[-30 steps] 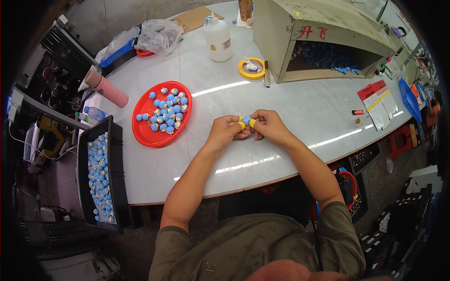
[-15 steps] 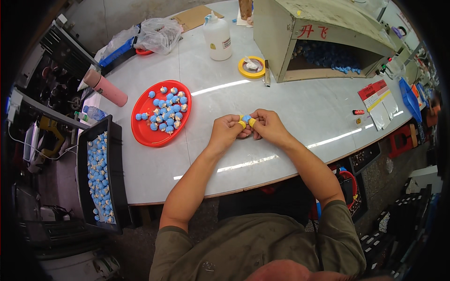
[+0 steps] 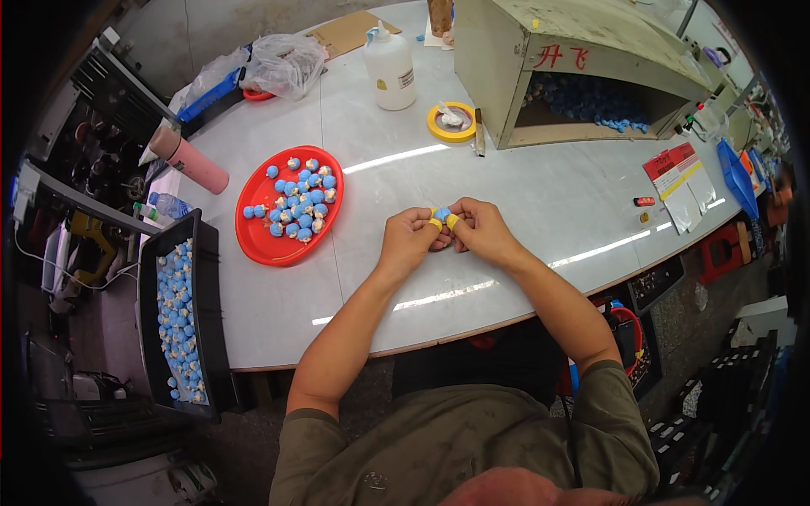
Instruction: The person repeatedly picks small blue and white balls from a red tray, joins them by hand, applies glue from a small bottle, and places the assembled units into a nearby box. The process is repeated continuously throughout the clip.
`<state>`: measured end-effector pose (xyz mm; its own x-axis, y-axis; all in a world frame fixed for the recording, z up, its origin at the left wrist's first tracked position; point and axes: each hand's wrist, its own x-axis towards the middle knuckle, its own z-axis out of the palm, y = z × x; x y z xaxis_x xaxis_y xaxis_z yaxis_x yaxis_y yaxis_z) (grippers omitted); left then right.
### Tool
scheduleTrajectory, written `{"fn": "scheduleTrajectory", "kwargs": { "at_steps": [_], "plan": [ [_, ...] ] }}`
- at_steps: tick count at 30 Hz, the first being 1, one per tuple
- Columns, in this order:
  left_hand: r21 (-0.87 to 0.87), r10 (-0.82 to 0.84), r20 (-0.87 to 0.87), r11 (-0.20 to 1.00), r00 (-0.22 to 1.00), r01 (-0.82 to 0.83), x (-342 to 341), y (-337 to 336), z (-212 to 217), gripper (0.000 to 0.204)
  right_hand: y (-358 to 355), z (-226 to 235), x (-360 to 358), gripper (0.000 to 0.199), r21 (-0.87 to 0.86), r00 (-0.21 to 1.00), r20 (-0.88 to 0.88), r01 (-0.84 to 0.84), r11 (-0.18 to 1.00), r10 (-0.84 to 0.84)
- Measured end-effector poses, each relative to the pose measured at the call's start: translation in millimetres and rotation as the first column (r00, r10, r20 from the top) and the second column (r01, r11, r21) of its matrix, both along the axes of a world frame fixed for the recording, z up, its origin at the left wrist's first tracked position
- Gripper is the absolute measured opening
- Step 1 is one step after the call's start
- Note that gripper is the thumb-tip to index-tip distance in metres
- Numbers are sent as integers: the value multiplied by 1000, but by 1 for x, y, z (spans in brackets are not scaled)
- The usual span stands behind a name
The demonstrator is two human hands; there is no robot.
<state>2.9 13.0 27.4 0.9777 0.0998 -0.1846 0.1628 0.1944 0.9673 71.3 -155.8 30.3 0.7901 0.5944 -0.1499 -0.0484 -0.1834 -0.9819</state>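
Observation:
Between my two hands, over the middle of the table, is a small blue piece. My left hand pinches it from the left and my right hand from the right. Yellow tape wraps both thumbs, which press close together against the piece. The fingers underneath curl and partly hide it. To the left of my hands, a red round tray carries many small blue balls with cream-coloured parts on them.
A black bin of similar balls stands at the table's left edge. Around the table are a pink flask, a white squeeze bottle, a yellow tape roll, a metal cabinet with blue pieces inside, and red-and-white papers.
Both hands stay in almost the same place, still pinching the small blue piece. Only slight finger movement shows.

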Motion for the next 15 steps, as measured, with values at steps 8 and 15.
{"fn": "scheduleTrajectory", "kwargs": {
  "at_steps": [8,15],
  "plan": [
    [11,-10,32,1000,999,10,-1,0,-4,25,0,-1,-3,20,14,1000,13,7,1000,-7],
    [-7,-16,47,1000,999,16,-1,1,-5,27,-3,6,0,23,13,998,60,-13,1000,12]
  ]
}}
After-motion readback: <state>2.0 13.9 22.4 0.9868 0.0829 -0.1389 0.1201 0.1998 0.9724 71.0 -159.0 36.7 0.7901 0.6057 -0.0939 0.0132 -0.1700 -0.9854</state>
